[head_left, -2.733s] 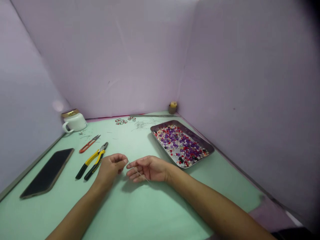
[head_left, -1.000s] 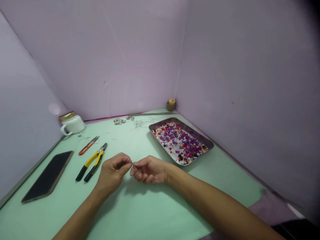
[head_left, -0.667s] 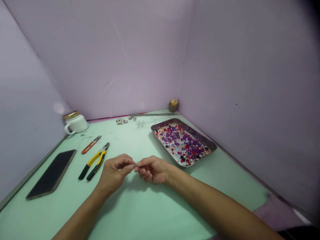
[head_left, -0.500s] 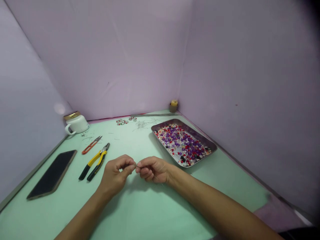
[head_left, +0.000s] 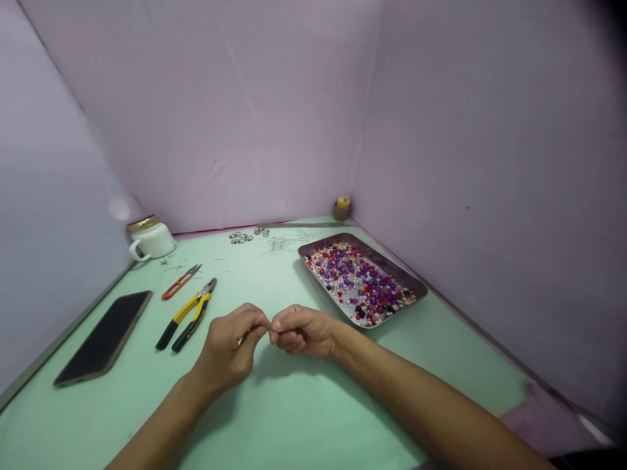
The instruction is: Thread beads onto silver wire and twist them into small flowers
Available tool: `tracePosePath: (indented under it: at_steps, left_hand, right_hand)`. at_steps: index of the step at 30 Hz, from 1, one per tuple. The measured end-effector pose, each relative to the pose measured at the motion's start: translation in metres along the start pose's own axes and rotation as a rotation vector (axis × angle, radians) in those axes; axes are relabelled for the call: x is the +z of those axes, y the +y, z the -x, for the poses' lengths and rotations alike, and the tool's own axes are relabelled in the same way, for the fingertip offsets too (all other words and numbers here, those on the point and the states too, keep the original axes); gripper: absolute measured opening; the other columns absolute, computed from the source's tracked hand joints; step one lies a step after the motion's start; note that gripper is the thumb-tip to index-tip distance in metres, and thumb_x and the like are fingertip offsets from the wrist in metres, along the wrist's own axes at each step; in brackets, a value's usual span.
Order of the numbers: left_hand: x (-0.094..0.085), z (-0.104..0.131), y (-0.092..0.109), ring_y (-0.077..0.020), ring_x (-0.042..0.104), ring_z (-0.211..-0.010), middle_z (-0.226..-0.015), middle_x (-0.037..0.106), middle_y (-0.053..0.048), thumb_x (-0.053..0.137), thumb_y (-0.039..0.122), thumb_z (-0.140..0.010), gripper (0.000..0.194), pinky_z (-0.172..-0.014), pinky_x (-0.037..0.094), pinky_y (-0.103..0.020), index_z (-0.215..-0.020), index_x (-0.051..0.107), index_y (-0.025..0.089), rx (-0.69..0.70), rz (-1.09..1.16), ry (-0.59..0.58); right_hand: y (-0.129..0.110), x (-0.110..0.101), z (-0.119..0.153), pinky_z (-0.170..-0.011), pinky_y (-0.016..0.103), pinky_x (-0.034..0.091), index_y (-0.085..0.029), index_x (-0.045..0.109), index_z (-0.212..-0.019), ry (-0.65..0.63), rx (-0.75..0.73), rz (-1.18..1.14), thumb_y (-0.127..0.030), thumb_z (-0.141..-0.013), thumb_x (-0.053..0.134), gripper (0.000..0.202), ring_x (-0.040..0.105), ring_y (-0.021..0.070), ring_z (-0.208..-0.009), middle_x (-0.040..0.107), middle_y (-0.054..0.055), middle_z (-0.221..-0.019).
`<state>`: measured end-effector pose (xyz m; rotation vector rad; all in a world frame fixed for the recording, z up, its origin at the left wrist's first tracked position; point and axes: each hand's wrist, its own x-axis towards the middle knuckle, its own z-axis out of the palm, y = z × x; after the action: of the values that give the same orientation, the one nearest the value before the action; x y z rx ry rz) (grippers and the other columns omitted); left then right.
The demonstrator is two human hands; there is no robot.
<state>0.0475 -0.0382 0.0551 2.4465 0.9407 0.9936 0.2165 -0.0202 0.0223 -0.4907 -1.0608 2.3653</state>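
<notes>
My left hand [head_left: 234,343] is closed in a pinch above the green table, thumb and forefinger pressed together. Its fingertips meet those of my right hand [head_left: 302,331], which is also pinched, with the other fingers curled in. Between them is a thin wire [head_left: 270,328], barely visible and mostly hidden by the fingertips. Right of my right hand stands a metal tray [head_left: 416,285] of small beads [head_left: 360,281] in purple, red, white and black. Yellow-and-black pliers [head_left: 189,315] lie left of my left hand, jaws pointing away from me.
Orange thread snips [head_left: 181,283] and a dark phone [head_left: 105,338] lie at left. Behind them stands a white mug [head_left: 155,240] with a gold lid. Farther back are beaded rings [head_left: 241,238], loose wire pieces [head_left: 279,243], long rods [head_left: 304,225] and a small pot [head_left: 341,209]. Walls enclose the table.
Both hands stay pinched together. My left wrist has turned slightly and the fingertips have shifted a little right. A wire end seen below my right hand before no longer shows clearly.
</notes>
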Motion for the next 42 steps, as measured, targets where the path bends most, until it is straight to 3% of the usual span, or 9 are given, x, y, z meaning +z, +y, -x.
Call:
tracePosePath:
  at_steps: [4,9,13,16,18,20,23,25,42]
  left_hand:
    - [0.001,0.001,-0.003,-0.0119,0.047,-0.055,-0.063,0.053,-0.002,0.04,0.014,-0.077,0.017,-0.054,0.036,-0.023,-0.065,0.051,0.018,-0.022,-0.039,-0.014]
    - [0.001,0.002,-0.006,-0.0115,0.044,-0.052,-0.059,0.051,0.0,0.041,0.017,-0.075,0.016,-0.051,0.033,-0.023,-0.061,0.049,0.019,-0.15,-0.1,-0.074]
    - [0.003,0.001,-0.008,-0.0122,0.044,-0.052,-0.055,0.05,0.002,0.045,0.02,-0.071,0.012,-0.051,0.033,-0.023,-0.059,0.049,0.019,-0.322,-0.104,-0.088]
    - [0.005,0.0,-0.009,-0.0116,0.042,-0.05,-0.05,0.047,0.004,0.048,0.022,-0.068,0.012,-0.049,0.031,-0.023,-0.057,0.05,0.019,-0.486,-0.007,-0.082]
    - [0.006,-0.001,-0.01,-0.0103,0.039,-0.047,-0.047,0.045,0.004,0.05,0.023,-0.068,0.013,-0.047,0.03,-0.022,-0.056,0.051,0.017,-0.572,0.141,-0.073]
    - [0.005,-0.004,-0.01,-0.0097,0.04,-0.046,-0.046,0.047,0.004,0.05,0.026,-0.069,0.015,-0.047,0.031,-0.022,-0.058,0.054,0.016,-0.617,0.329,-0.064]
    - [0.003,-0.007,-0.011,-0.01,0.043,-0.046,-0.049,0.053,0.001,0.052,0.031,-0.069,0.018,-0.047,0.033,-0.023,-0.066,0.057,0.014,-0.647,0.549,-0.009]
    - [0.003,-0.007,-0.012,-0.0099,0.043,-0.045,-0.049,0.054,0.001,0.053,0.031,-0.069,0.017,-0.046,0.034,-0.023,-0.069,0.058,0.014,-0.669,0.599,0.038]
    - [0.004,-0.006,-0.008,-0.0093,0.042,-0.048,-0.054,0.056,0.001,0.055,0.029,-0.07,0.016,-0.048,0.035,-0.022,-0.064,0.058,0.015,-0.637,0.494,0.01]
  right_hand:
    - [-0.001,0.007,0.0,-0.037,0.018,0.016,-0.009,0.06,-0.063,0.167,-0.142,0.256,-0.022,-0.066,0.055,0.013,0.024,0.0024,-0.035,0.039,-0.007,-0.04]
    - [0.001,0.012,0.001,-0.043,0.019,0.023,-0.012,0.06,-0.062,0.385,-0.319,0.86,-0.018,-0.068,0.047,0.015,0.034,0.0052,-0.043,0.044,-0.004,-0.045]
    - [0.006,0.014,0.003,-0.047,0.022,0.021,-0.014,0.05,-0.05,0.491,-0.526,1.424,-0.019,-0.07,0.045,0.021,0.027,0.0065,-0.047,0.036,-0.004,-0.047]
    - [0.01,0.015,0.004,-0.05,0.024,0.021,-0.015,0.05,-0.054,0.496,-0.597,1.611,-0.019,-0.07,0.045,0.018,0.029,0.008,-0.051,0.042,-0.002,-0.052]
    - [0.011,0.015,0.002,-0.05,0.023,0.022,-0.015,0.051,-0.056,0.525,-0.55,1.504,-0.02,-0.071,0.044,0.018,0.031,0.0082,-0.051,0.044,-0.001,-0.053]
    - [0.01,0.015,-0.001,-0.047,0.022,0.023,-0.015,0.054,-0.058,0.554,-0.414,1.196,-0.023,-0.073,0.043,0.02,0.031,0.0072,-0.047,0.045,-0.002,-0.05]
    - [0.007,0.013,-0.005,-0.043,0.02,0.023,-0.013,0.058,-0.065,0.469,-0.272,0.698,-0.029,-0.072,0.046,0.021,0.031,0.0057,-0.041,0.045,-0.004,-0.047]
    - [0.006,0.011,-0.007,-0.041,0.019,0.022,-0.013,0.059,-0.066,0.404,-0.275,0.53,-0.034,-0.07,0.051,0.023,0.032,0.0052,-0.04,0.045,-0.005,-0.047]
    - [0.008,0.009,-0.008,-0.04,0.019,0.023,-0.012,0.058,-0.063,0.386,-0.275,0.464,-0.028,-0.07,0.051,0.019,0.033,0.0046,-0.038,0.047,-0.004,-0.045]
